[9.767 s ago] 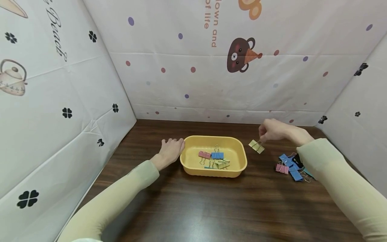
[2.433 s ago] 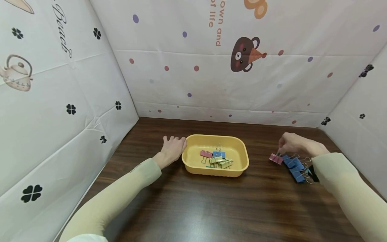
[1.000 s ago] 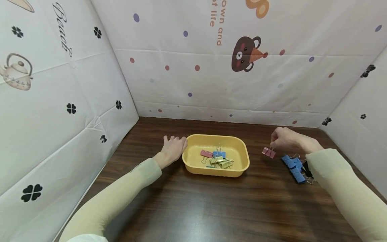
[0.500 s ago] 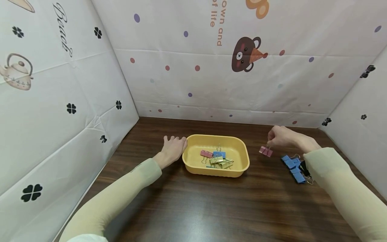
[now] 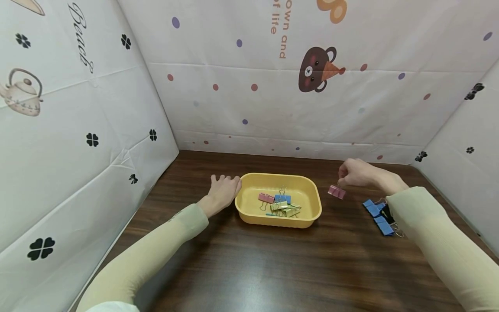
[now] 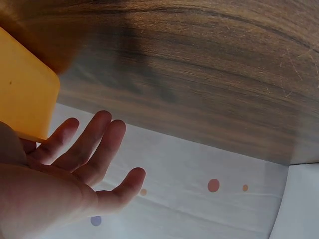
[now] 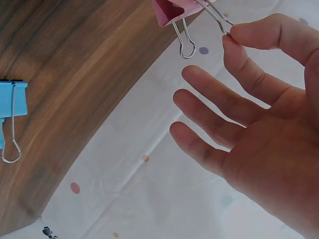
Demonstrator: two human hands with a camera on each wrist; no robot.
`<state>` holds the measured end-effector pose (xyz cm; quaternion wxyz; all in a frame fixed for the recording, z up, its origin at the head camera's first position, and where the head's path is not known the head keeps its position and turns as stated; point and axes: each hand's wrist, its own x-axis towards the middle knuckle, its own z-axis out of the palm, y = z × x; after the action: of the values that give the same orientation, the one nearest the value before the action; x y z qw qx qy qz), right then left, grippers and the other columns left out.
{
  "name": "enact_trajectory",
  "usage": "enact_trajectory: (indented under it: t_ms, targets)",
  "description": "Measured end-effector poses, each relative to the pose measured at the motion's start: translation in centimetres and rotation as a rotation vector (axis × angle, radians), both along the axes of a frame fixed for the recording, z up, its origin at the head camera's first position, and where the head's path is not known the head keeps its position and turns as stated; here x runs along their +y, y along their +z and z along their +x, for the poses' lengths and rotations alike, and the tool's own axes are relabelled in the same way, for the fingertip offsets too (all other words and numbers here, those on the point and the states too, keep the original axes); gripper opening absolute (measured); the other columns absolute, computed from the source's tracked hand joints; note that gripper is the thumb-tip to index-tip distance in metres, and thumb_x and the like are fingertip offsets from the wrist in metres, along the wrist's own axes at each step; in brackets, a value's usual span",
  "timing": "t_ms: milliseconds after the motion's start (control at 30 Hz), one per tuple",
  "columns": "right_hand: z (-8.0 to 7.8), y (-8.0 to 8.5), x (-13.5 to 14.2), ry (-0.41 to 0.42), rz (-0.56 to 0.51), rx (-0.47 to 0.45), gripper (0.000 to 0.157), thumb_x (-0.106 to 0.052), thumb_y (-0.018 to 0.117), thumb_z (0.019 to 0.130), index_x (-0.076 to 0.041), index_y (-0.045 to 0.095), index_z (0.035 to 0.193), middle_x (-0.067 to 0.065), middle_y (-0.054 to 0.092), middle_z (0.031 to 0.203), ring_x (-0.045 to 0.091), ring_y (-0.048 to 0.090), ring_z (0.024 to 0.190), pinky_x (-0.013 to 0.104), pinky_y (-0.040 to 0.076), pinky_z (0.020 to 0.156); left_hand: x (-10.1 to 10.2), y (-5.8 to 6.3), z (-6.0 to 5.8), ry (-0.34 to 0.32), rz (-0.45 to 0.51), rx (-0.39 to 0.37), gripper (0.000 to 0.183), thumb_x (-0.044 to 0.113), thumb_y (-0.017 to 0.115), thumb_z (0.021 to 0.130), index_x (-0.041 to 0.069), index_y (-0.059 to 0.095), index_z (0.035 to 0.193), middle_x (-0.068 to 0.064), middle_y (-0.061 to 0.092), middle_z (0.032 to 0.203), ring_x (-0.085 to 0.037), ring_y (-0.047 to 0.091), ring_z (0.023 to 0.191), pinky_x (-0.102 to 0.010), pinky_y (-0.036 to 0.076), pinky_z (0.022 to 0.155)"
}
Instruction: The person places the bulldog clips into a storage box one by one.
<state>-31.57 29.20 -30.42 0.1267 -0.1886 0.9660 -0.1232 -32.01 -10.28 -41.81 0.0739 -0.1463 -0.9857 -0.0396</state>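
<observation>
My right hand [image 5: 358,172] pinches a pink binder clip [image 5: 336,192] by one wire handle, between thumb and index finger. In the right wrist view, the clip's other wire loop hangs free and the remaining fingers [image 7: 215,102] are spread. The clip hangs just right of a yellow plastic tray [image 5: 277,221]. My left hand [image 5: 223,193] rests at the tray's left rim, its fingers loosely extended in the left wrist view. Inside the tray lie a pink clip [image 5: 266,198], a blue clip [image 5: 282,199], yellow clips [image 5: 279,206] and a sliver of another blue one.
On the right of the dark wooden table [image 5: 241,264] is a pile of blue binder clips [image 5: 383,226] with a black one [image 5: 387,213], partly hidden by my right sleeve [image 5: 425,216]. Printed white cloth walls [image 5: 234,108] enclose the table at back and sides.
A yellow clip formerly in my right hand now lies in the tray. The pink clip has left the pile and moved leftward toward the tray. My left hand stays at the rim.
</observation>
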Motion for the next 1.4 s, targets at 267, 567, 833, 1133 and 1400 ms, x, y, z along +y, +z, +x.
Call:
enact_trajectory:
  t_ms: [267,567,833,1133,1400]
  targets:
    - [-0.1,0.6,-0.9,0.009,-0.004,0.026,0.011,-0.013,0.061,0.082,-0.008,0.064,0.074,-0.002,0.052,0.063,0.011,0.042,0.057,0.028,0.034,0.052,-0.1,0.1,0.0,-0.003,0.007,0.017,0.041,0.032,0.025,0.106,0.012,0.06,0.109,-0.012,0.07,0.105,-0.035,0.06,0.102,-0.063,0.035,0.096]
    - [-0.4,1.3,-2.0,0.037,0.021,0.077,0.011,-0.015,0.065,0.082,-0.007,0.066,0.075,0.0,0.059,0.065,0.013,0.048,0.059,0.029,0.039,0.055,0.0,0.2,-0.1,-0.008,0.016,0.021,0.039,0.032,0.026,0.106,0.013,0.06,0.108,-0.012,0.07,0.1,-0.034,0.06,0.098,-0.062,0.035,0.094]
    - [-0.6,1.6,-2.7,0.06,0.026,0.119,0.014,-0.016,0.065,0.081,-0.01,0.064,0.07,-0.002,0.055,0.062,0.012,0.046,0.057,0.028,0.038,0.055,0.0,0.2,-0.2,0.0,0.016,0.021,0.039,0.032,0.026,0.106,0.013,0.06,0.104,-0.011,0.07,0.099,-0.033,0.06,0.097,-0.061,0.036,0.092]
    - [-0.6,1.3,-3.7,0.071,0.004,0.155,0.012,-0.014,0.065,0.079,-0.011,0.063,0.067,-0.004,0.054,0.061,0.012,0.046,0.058,0.028,0.038,0.056,0.0,0.0,-0.2,-0.007,0.028,0.02,0.039,0.032,0.026,0.106,0.013,0.06,0.104,-0.011,0.07,0.1,-0.034,0.06,0.098,-0.062,0.035,0.094]
    - [-0.6,1.0,-4.8,0.083,0.001,0.16,0.009,-0.014,0.065,0.078,-0.01,0.064,0.07,-0.002,0.058,0.064,0.012,0.048,0.059,0.027,0.039,0.056,0.0,-0.2,-0.2,-0.005,0.038,0.021,0.039,0.032,0.026,0.106,0.013,0.06,0.104,-0.011,0.07,0.1,-0.034,0.06,0.098,-0.063,0.035,0.095]
